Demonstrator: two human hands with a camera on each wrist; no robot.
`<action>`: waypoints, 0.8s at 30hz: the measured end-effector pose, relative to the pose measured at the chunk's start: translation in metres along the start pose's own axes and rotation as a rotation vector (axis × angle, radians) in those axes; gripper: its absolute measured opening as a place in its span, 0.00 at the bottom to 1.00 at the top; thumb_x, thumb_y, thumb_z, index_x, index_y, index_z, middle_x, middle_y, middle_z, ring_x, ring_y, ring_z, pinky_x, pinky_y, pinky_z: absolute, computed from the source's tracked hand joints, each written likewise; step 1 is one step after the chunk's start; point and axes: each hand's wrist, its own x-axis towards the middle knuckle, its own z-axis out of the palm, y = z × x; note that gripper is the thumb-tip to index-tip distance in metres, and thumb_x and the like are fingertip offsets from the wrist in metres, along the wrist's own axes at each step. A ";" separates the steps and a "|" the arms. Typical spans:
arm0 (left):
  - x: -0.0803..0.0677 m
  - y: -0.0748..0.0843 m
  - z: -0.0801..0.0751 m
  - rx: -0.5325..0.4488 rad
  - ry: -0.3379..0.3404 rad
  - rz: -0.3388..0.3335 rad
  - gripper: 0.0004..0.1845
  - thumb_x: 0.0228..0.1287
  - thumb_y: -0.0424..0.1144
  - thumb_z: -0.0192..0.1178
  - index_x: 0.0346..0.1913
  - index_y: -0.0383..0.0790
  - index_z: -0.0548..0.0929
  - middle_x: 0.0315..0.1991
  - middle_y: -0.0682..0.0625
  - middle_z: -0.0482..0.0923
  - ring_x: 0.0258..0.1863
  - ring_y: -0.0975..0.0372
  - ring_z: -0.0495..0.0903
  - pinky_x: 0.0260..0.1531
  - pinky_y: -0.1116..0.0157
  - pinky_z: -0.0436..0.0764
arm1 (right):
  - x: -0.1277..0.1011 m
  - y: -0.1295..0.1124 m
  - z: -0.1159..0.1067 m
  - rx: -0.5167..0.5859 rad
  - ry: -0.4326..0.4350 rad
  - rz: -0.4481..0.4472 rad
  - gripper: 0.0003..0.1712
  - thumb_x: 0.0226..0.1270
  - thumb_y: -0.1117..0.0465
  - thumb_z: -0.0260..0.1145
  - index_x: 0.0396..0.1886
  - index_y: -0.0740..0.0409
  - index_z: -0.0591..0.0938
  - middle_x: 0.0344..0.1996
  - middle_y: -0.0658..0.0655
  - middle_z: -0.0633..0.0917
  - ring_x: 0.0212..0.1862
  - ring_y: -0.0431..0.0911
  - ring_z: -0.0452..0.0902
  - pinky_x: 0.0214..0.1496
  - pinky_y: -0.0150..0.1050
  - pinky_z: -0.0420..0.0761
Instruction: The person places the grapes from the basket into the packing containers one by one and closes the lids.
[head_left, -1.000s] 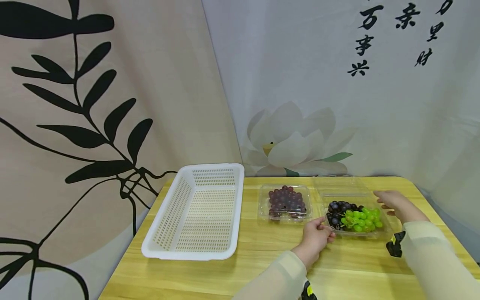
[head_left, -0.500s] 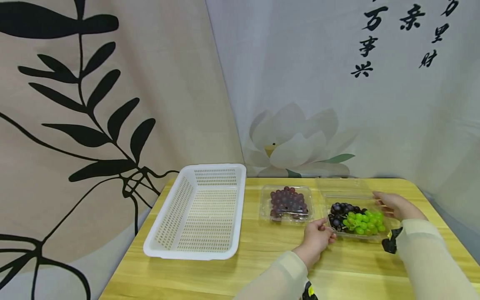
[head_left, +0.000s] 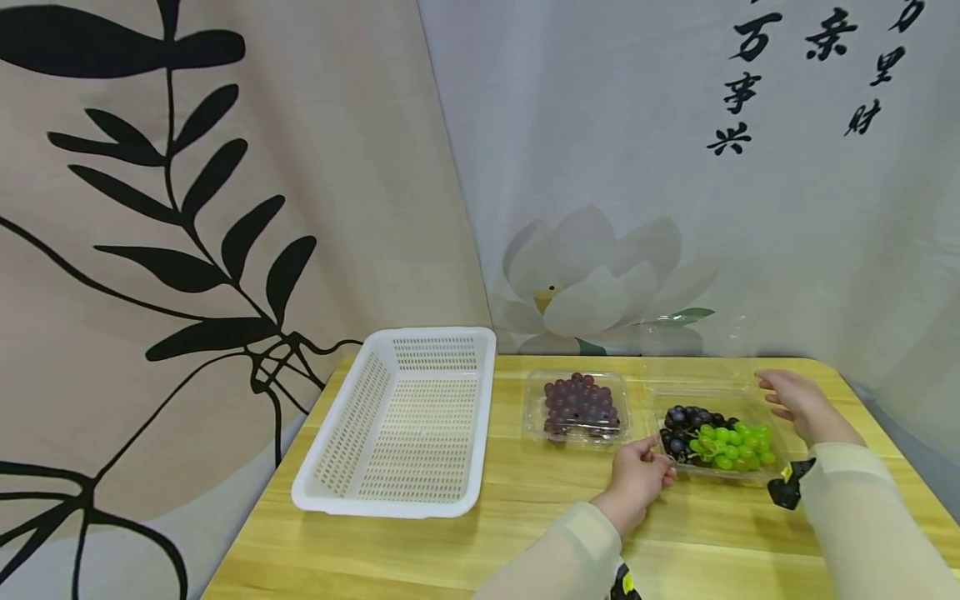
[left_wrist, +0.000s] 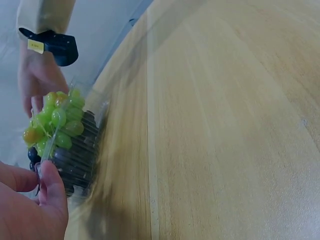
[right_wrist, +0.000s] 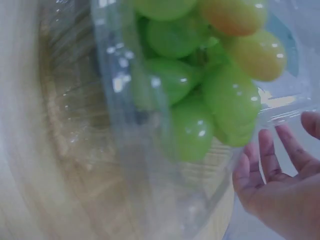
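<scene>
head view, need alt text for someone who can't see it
A person's left hand pinches the near corner of a clear plastic box of green and dark grapes; the right hand is open at its far side. Beside it on the wooden table: boxed red grapes, white basket.

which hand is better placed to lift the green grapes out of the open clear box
Probably the right. The right hand is open beside the box's far end, next to the green grapes. The left hand already pinches the box's near corner by the dark grapes, steadying it.
</scene>
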 end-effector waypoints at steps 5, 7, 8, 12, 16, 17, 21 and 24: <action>0.001 -0.003 0.000 -0.010 -0.005 0.002 0.21 0.58 0.18 0.55 0.55 0.30 0.77 0.26 0.48 0.71 0.19 0.64 0.76 0.23 0.66 0.82 | -0.002 -0.006 -0.002 0.027 0.075 -0.090 0.45 0.73 0.39 0.36 0.72 0.73 0.47 0.66 0.74 0.56 0.60 0.64 0.58 0.55 0.51 0.71; 0.002 -0.004 0.000 -0.012 -0.007 0.002 0.21 0.58 0.18 0.55 0.55 0.30 0.77 0.26 0.48 0.72 0.20 0.64 0.76 0.23 0.66 0.82 | -0.005 -0.008 -0.003 0.039 0.093 -0.138 0.45 0.73 0.38 0.37 0.73 0.70 0.49 0.62 0.70 0.61 0.58 0.60 0.61 0.55 0.51 0.71; 0.002 -0.004 0.000 -0.013 -0.008 0.001 0.20 0.59 0.19 0.55 0.55 0.30 0.77 0.26 0.48 0.72 0.20 0.64 0.76 0.24 0.66 0.83 | -0.006 -0.008 -0.004 0.049 0.098 -0.162 0.42 0.73 0.37 0.37 0.73 0.65 0.53 0.59 0.66 0.65 0.56 0.56 0.63 0.54 0.49 0.71; 0.002 -0.004 0.000 -0.016 -0.018 -0.003 0.20 0.59 0.19 0.55 0.56 0.31 0.77 0.27 0.48 0.73 0.21 0.63 0.77 0.25 0.65 0.83 | -0.015 -0.010 -0.008 0.114 0.113 -0.239 0.26 0.71 0.36 0.40 0.61 0.40 0.66 0.48 0.41 0.70 0.46 0.36 0.67 0.47 0.35 0.73; 0.001 -0.004 -0.001 -0.027 -0.028 -0.004 0.20 0.60 0.20 0.55 0.56 0.31 0.77 0.27 0.48 0.72 0.21 0.63 0.77 0.23 0.67 0.82 | -0.023 -0.015 -0.010 0.210 0.120 -0.278 0.16 0.70 0.37 0.45 0.51 0.32 0.69 0.43 0.33 0.69 0.42 0.28 0.67 0.38 0.25 0.72; 0.001 -0.004 -0.001 -0.031 -0.030 -0.005 0.20 0.60 0.20 0.55 0.56 0.31 0.77 0.27 0.48 0.72 0.21 0.63 0.77 0.23 0.68 0.81 | -0.026 -0.016 -0.010 0.246 0.118 -0.285 0.15 0.70 0.37 0.47 0.50 0.32 0.69 0.43 0.34 0.70 0.41 0.28 0.68 0.37 0.24 0.73; 0.001 -0.003 -0.002 -0.032 -0.037 -0.007 0.20 0.60 0.20 0.56 0.56 0.32 0.77 0.27 0.48 0.71 0.22 0.63 0.78 0.24 0.67 0.82 | -0.033 -0.020 -0.009 0.398 0.102 -0.312 0.13 0.69 0.41 0.52 0.48 0.37 0.72 0.42 0.36 0.72 0.40 0.29 0.70 0.34 0.23 0.74; 0.001 -0.003 -0.003 -0.032 -0.038 -0.009 0.20 0.60 0.20 0.56 0.55 0.32 0.78 0.27 0.48 0.71 0.22 0.63 0.78 0.24 0.67 0.82 | -0.039 -0.020 -0.008 0.448 0.092 -0.332 0.12 0.70 0.43 0.52 0.47 0.40 0.72 0.41 0.37 0.73 0.40 0.29 0.70 0.35 0.24 0.75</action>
